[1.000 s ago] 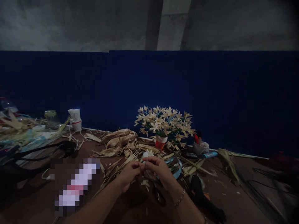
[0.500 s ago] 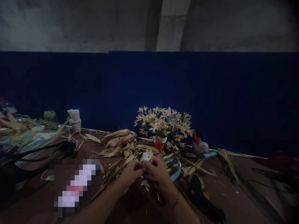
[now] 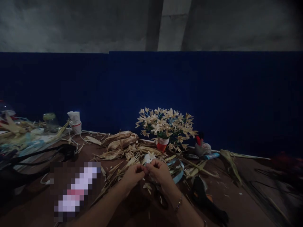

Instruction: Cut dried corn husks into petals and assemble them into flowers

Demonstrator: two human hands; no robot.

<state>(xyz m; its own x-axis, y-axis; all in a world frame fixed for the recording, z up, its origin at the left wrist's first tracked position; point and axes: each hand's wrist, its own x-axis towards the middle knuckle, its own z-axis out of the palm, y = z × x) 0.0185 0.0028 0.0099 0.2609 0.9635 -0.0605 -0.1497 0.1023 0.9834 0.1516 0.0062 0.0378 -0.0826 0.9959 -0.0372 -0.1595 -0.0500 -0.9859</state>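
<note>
My left hand and my right hand meet fingertip to fingertip at the centre. Both are closed in a pinch; what lies between the fingers is too small and dark to make out. Just behind them is a white object with a pale flower shape at its top. A pale husk piece lies on the brown table below my fingers. Further back, a red and white cup holds a bunch of cream flowers.
Dried husks are heaped left of the cup. Light blue ribbon curls right of my hands, near a black tool. A bag with red-handled items stands behind. Cables, a jar and a paper cup are left.
</note>
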